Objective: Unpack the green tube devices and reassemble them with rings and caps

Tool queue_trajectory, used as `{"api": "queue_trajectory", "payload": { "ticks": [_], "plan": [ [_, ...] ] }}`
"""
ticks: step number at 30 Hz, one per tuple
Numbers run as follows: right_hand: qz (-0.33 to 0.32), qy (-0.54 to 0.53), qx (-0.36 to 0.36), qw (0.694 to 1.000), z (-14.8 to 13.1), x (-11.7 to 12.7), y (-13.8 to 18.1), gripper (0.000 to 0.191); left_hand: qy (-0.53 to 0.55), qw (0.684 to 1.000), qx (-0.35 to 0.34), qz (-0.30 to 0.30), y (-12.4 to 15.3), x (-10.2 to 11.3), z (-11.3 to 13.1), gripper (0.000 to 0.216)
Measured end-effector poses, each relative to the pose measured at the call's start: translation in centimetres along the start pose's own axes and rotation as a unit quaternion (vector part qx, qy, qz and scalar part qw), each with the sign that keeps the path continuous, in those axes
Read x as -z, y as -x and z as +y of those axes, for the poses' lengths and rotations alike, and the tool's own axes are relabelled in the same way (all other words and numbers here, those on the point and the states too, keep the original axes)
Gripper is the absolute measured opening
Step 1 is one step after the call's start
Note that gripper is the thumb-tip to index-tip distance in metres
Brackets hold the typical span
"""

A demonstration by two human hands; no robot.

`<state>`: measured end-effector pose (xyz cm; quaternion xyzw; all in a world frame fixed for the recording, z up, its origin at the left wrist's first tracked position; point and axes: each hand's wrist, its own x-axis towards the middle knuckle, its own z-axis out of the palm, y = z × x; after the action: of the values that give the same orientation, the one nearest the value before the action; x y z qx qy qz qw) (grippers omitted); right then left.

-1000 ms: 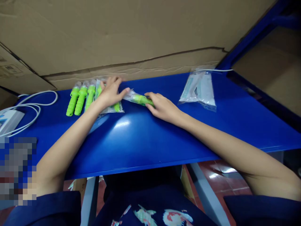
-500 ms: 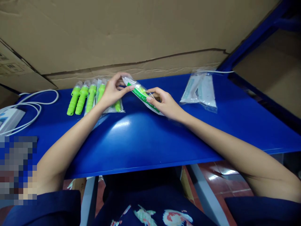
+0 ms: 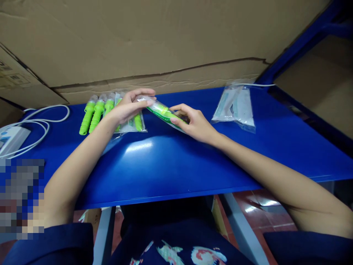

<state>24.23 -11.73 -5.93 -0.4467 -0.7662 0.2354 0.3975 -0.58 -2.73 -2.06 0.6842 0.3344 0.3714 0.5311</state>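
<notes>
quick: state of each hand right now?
Left hand: closed, pinching the upper end of the bagged green item.
Right hand: closed, gripping the lower end of the same bagged green item.

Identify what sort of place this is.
Likely a warehouse packing bench: cardboard cartons behind the blue table, a row of identical green lights, a bagged light held by left hand and right hand.

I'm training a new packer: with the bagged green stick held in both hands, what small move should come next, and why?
Probably press shut the clear plastic bag at its far end: the left hand pinches that end, the right hand steadies the other, and the lime-green plastic stick sits inside.
</notes>
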Motion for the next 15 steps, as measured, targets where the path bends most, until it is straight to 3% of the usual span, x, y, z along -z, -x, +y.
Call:
{"api": "queue_trajectory", "payload": {
  "ticks": [4, 8, 15],
  "plan": [
    [-0.008, 0.024, 0.016, 1.000, 0.0, 0.3, -0.1, 0.040, -0.019, 0.999, 0.025, -0.040, 0.3, 1.3, 0.8, 0.060],
    [-0.007, 0.049, 0.033, 0.998, -0.4, 0.7, -0.1, 0.040, -0.015, 1.000, 0.006, 0.007, 0.2, 1.1, 1.2, 0.044],
    [-0.028, 0.055, 0.041, 0.997, -0.5, 0.9, 0.0, 0.041, -0.093, 0.993, -0.032, 0.059, -0.3, 1.8, 0.9, 0.038]
  ]
}}
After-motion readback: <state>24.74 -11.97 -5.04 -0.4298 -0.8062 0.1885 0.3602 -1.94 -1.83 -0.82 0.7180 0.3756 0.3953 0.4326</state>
